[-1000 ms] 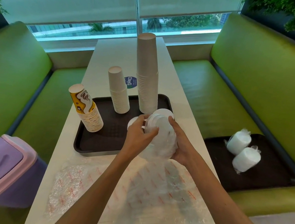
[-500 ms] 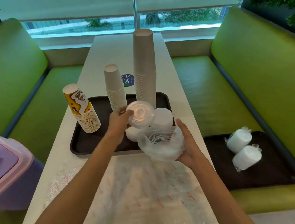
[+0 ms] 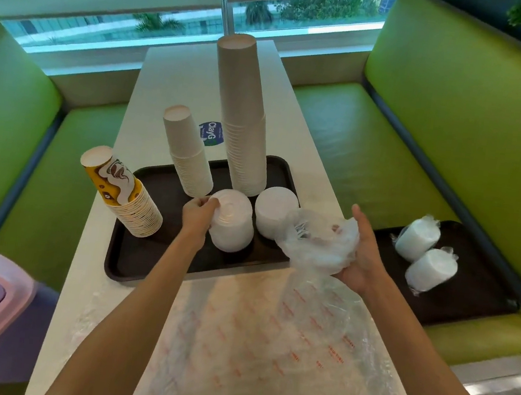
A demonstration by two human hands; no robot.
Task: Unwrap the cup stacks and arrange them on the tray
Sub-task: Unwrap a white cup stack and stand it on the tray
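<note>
L hand [image 3: 200, 215] is curling its grip round the top rim of the short white stack [image 3: 232, 230], setting it on the tray [image 3: 122, 256] just beside a 2nd short stack [image 3: 278, 214]. R hand [image 3: 364, 254] is cupping the empty wrap [image 3: 319, 243]; its fingers are hidden, so can't tell that grip. Risk: letting go off-square could be tipping it vs. the tall stack [image 3: 244, 130] behind. Vs 0.5 s ago: stack is now standing on the tray, no longer lifted & tilted.

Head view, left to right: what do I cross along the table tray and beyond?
Printed cups → short white cups → lid stack gripped by left hand → second lid stack → plastic wrapper in right hand → wrapped stacks on the bench tray.
</note>
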